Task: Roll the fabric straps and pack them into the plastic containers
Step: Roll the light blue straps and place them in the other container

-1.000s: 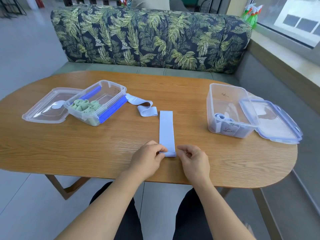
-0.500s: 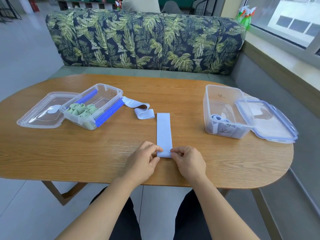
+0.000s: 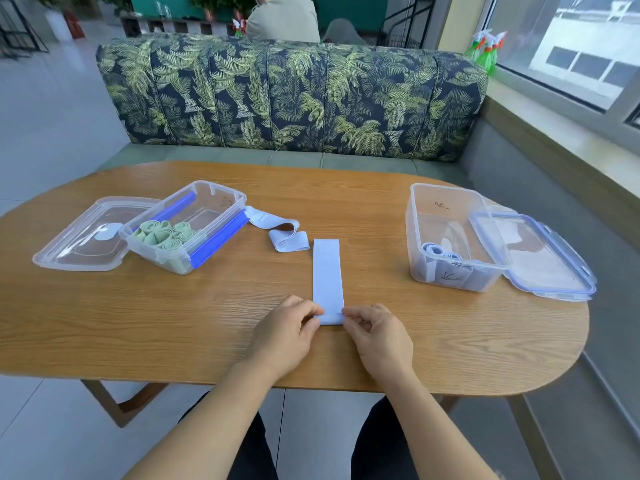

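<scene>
Head view: the blue strap [image 3: 327, 271] lies flat on the tabletop [image 3: 173, 323], running away from the person. The left hand [image 3: 287, 327] and right hand [image 3: 377, 336] each pinch a corner of its near end. If one hand leads, the first turn would likely skew and the roll cone out. Wound slack, it could spring open before reaching the right container [image 3: 450, 216].
</scene>
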{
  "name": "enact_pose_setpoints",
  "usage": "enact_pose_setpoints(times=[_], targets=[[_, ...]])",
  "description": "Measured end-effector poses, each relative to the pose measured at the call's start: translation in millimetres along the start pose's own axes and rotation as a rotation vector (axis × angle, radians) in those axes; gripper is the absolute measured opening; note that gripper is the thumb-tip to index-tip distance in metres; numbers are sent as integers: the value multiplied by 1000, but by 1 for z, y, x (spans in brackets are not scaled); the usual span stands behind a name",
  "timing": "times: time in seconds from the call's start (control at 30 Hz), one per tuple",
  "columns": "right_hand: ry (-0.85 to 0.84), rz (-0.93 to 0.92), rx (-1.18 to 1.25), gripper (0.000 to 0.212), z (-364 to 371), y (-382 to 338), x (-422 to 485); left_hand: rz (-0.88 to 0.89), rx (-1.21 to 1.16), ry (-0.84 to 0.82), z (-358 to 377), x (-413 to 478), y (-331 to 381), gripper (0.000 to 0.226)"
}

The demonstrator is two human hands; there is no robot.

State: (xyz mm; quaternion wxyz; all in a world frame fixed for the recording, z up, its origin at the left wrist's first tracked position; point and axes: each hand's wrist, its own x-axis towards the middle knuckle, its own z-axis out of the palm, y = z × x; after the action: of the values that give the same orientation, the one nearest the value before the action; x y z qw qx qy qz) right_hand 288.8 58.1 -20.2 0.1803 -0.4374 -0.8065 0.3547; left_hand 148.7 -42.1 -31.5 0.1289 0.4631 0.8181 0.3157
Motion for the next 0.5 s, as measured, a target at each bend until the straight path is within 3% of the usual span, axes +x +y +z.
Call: enact_pose_setpoints(times=[0.5], targets=[[-35, 79, -29, 17, -4, -8, 16, 18, -18, -28, -3, 9, 5, 16]])
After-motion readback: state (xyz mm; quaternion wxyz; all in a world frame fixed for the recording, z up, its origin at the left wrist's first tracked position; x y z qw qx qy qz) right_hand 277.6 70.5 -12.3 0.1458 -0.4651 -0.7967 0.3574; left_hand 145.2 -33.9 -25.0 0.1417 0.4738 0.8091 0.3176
